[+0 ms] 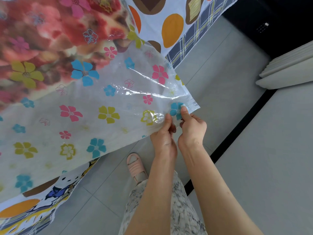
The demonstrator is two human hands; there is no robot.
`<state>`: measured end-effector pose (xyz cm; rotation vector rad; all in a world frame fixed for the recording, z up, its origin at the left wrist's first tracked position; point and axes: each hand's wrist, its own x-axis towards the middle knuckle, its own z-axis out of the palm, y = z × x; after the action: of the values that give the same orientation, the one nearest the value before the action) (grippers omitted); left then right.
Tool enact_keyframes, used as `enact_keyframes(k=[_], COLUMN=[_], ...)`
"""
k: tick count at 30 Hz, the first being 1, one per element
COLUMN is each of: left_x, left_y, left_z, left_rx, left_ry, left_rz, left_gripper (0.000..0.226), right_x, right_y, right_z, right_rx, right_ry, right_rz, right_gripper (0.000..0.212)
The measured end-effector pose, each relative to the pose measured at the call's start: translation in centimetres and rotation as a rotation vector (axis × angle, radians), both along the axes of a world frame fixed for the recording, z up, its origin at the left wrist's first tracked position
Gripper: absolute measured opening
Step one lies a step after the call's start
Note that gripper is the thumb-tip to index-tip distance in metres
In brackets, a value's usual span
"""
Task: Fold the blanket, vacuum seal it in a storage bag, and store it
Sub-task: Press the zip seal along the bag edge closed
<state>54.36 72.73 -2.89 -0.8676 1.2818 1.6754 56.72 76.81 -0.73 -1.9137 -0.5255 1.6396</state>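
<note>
Nearest: person's legs in grey-white patterned trousers [171, 211], standing on grey tiled floor [105, 192]. One foot in a pink slipper [136, 167] just beyond, close to the bed edge.

Both forearms reach fwd from near right. Left hand [163, 134] and right hand [192, 128] sit side by side, almost touching. Each pinches the near-right edge of the storage bag [110, 99] btwn thumb and curled fingers. Right thumb presses on a blue printed flower near the bag's corner; left thumb is just left of it, by a yellow flower outline.

Bag = clear plastic w/ pink, blue and yellow flower print. It lies across the bed, spreading left, w/ the held corner lifted out past the bed edge above the floor. Plastic is creased and shiny near the hands.

Farther left, blanket [42, 39], red/pink floral and blurred, shows through the bag's far part, so it's inside.

Under the bag: bed sheet [172, 29], white w/ orange and brown ovals and a plaid border, seen near left and far.

Right side: black strip [237, 126] runs diagonally. Far right, a white ribbed object [288, 68]; can't tell what.
</note>
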Motion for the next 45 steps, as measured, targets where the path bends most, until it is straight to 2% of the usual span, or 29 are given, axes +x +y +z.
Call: enact_keyframes(k=[7, 12, 21, 24, 26, 28, 30, 32, 33, 35, 38, 41, 43, 45], left_x=[-0.2, -0.2, -0.3, -0.5, -0.4, -0.3, -0.8, -2.0, -2.8, -5.4, -10.8, -16.4, -19.9, -23.4], left_y=[0.1, 0.2, 0.2, 0.1, 0.1, 0.0, 0.0, 0.1, 0.3, 1.3, 2.2, 2.2, 2.2, 2.2], left_z=[0.2, 0.4, 0.0, -0.1, 0.5, 1.8, 3.9, 6.2, 7.2, 9.8, 13.6, 16.7, 18.7, 20.9], left_rx=[0.004, -0.001, 0.0, 0.03, 0.03, 0.016, 0.0, -0.02, -0.04, -0.104, -0.188, -0.289, -0.388, -0.564], left_ry=[0.011, -0.011, -0.048, -0.129, -0.196, -0.299, -0.412, -0.432, -0.377, -0.146, 0.252, 0.762, 0.984, 1.188], left_rz=[-0.024, -0.017, 0.001, 0.01, -0.08, -0.239, -0.496, -0.769, -0.868, -0.944, -0.881, -0.858, -0.88, -0.853], left_gripper=[0.02, 0.017, 0.006, 0.021, 0.02, 0.028, 0.037, 0.03, 0.024, 0.018, 0.023, 0.018, 0.007, 0.011], right_x=[0.3, 0.7, 1.8, 2.3, 2.9, 3.4, 3.7, 3.1, 2.5, 0.7, -2.9, -6.9, -9.5, -12.2], right_y=[0.7, 1.3, 2.6, 2.9, 3.3, 3.9, 4.6, 5.3, 5.8, 7.1, 8.8, 10.1, 10.9, 11.5], right_z=[-0.8, -1.1, -0.7, -0.4, 0.2, 1.1, 2.2, 4.1, 5.2, 8.0, 12.4, 16.6, 18.9, 20.7], right_rx=[-0.005, -0.029, -0.071, -0.118, -0.185, -0.194, -0.093, 0.051, 0.115, 0.215, 0.297, 0.386, 0.437, 0.485], right_ry=[-0.035, -0.04, -0.013, 0.044, 0.008, -0.137, -0.311, -0.448, -0.476, -0.444, -0.329, -0.254, -0.222, -0.175], right_rz=[-0.017, 0.007, 0.14, 0.222, 0.335, 0.381, 0.422, 0.535, 0.577, 0.628, 0.692, 0.761, 0.825, 0.895], right_gripper=[0.048, 0.029, 0.018, 0.015, 0.02, 0.026, 0.027, 0.024, 0.022, 0.015, 0.023, 0.023, 0.026, 0.032])
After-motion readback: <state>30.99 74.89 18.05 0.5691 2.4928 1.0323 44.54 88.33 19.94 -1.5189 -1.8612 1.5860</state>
